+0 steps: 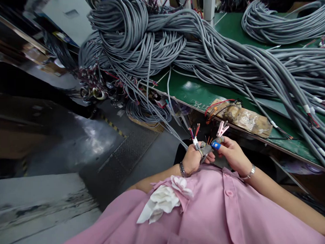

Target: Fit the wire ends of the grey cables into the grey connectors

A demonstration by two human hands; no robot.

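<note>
My left hand point(193, 158) is closed around grey cables point(197, 145) whose ends point up, with red, blue and dark inner wires fanned out above white collars. Close beside it, my right hand point(231, 152) is pinched, with blue tape point(216, 145) on its thumb. Thin orange wires point(209, 140) stick up between the two hands; which fingers grip them is too small to tell. A pink clip point(221, 128) stands just above my right fingers. Wrappings cover some fingertips of both hands.
Large bundles of grey cable point(165, 50) lie across the green table point(189, 87). At the table's front edge sits a taped block point(247, 120) with red and black wires. More coils hang at the left, above the floor point(91, 138). A person's dark leg shows at far left.
</note>
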